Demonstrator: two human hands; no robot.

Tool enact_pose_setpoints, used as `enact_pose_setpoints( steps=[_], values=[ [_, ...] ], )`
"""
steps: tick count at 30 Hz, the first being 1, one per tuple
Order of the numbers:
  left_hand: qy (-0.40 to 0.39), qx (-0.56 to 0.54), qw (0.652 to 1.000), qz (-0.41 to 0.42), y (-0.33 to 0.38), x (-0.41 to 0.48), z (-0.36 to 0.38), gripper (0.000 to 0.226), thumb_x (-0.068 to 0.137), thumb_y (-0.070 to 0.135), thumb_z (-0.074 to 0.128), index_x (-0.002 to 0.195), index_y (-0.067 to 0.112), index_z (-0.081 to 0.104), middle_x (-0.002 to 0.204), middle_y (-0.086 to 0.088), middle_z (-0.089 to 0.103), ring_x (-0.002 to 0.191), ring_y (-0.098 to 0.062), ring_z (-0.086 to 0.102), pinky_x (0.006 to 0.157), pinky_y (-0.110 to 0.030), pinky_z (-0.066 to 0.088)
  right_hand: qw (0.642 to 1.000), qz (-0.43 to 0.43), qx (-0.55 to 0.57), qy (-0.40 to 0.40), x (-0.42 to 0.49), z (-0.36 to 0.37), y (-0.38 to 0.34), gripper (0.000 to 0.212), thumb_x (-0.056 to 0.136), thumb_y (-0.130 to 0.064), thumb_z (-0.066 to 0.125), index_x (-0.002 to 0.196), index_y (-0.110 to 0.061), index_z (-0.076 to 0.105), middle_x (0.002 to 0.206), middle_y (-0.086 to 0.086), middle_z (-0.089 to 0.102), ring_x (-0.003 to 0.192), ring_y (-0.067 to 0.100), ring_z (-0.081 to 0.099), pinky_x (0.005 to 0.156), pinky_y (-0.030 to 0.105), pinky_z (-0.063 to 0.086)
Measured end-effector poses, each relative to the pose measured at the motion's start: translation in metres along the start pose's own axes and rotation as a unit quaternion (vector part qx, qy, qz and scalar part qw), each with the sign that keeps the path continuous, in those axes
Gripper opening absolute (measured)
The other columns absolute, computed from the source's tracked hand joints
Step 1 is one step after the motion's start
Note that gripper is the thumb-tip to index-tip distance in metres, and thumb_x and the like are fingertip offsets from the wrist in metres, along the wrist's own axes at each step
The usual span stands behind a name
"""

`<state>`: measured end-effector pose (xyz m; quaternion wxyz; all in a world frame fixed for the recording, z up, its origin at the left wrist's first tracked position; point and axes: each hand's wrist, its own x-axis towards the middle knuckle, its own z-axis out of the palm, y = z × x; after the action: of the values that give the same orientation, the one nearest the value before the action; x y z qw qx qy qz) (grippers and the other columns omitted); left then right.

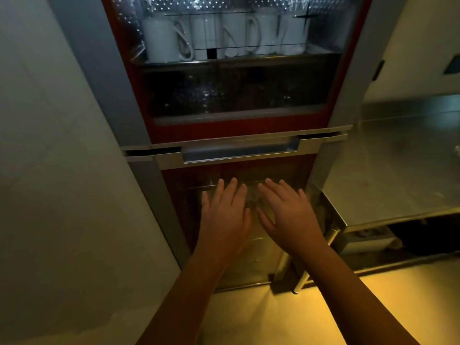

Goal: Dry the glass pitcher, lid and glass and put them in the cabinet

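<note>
A tall red cabinet (249,135) with glass-fronted compartments stands in front of me. Both my hands lie flat, fingers straight, against the glass front of its lower compartment (249,170). My left hand (225,212) and my right hand (290,210) are side by side, almost touching. Something glassy shows dimly behind the pane between the hands, too dark to identify. The pitcher, lid and glass cannot be made out.
White mugs (164,38) fill the lit upper shelf. A silver handle bar (239,151) runs above the lower compartment. A steel counter (403,165) stands to the right, a grey wall (49,145) to the left, and the floor (286,319) glows yellow.
</note>
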<state>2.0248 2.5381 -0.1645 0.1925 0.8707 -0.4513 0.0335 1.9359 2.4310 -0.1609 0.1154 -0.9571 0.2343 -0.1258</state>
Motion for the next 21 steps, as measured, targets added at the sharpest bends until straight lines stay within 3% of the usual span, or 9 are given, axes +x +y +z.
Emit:
enact_pose_setpoints(
  steps=[6,11,21],
  values=[
    [0.001,-0.031,0.997,0.064,0.025,0.007,0.01,0.058,0.093,0.04,0.022,0.145,0.016,0.031,0.154,-0.005,0.024,0.144,-0.023,0.011,0.108,-0.041,-0.004,0.998,0.051,-0.015,0.022,-0.016,-0.008,0.025,0.055,0.094,-0.037,0.047,0.144,-0.023,0.029,0.153,-0.001,0.025,0.142,0.021,0.018,0.113,0.046,0.012],
    [-0.048,-0.02,0.995,0.082,0.039,0.012,0.017,0.055,0.096,0.038,0.019,0.149,0.023,0.017,0.158,0.003,0.008,0.145,-0.016,-0.003,0.111,-0.037,-0.008,0.994,0.08,-0.019,0.077,-0.031,-0.007,0.033,0.053,0.085,-0.03,0.065,0.133,-0.015,0.05,0.138,0.009,0.049,0.129,0.032,0.042,0.102,0.057,0.033],
    [-0.114,-0.01,0.986,0.117,0.073,0.011,0.034,0.053,0.101,0.034,0.029,0.149,0.025,0.01,0.158,0.005,0.002,0.144,-0.015,-0.007,0.115,-0.042,-0.005,0.985,0.15,-0.036,0.073,-0.065,-0.009,0.057,0.054,0.091,-0.035,0.053,0.14,-0.018,0.039,0.146,0.004,0.038,0.136,0.026,0.032,0.109,0.048,0.024]
  ],
)
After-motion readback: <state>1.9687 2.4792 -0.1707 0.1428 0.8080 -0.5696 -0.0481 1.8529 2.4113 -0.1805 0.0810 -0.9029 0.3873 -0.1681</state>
